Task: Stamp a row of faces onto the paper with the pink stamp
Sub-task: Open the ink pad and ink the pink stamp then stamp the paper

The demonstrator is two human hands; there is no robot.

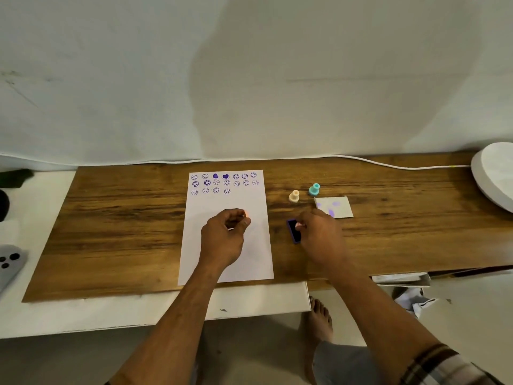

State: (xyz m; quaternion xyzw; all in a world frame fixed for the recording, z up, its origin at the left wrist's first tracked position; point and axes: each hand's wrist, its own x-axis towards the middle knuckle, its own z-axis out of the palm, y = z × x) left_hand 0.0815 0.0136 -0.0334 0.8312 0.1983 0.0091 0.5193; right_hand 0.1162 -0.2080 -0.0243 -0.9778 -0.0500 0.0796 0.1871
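Observation:
A white paper [227, 245] lies on the wooden board, with three rows of purple faces and two hearts [224, 183] stamped along its top. My left hand [224, 234] rests over the middle of the paper, its fingers curled around a small pink-orange piece [246, 213] that barely shows. My right hand [319, 234] is to the right of the paper and pinches the pink stamp [299, 225], whose tip sits against the dark purple ink pad [293, 232]. Most of the stamp is hidden by my fingers.
A cream stamp [294, 196] and a teal stamp [314, 189] stand upright right of the paper. An ink-stained card [334, 207] lies behind my right hand. A white cable [388, 164] runs along the board's far edge, and a white round object [494, 173] sits far right.

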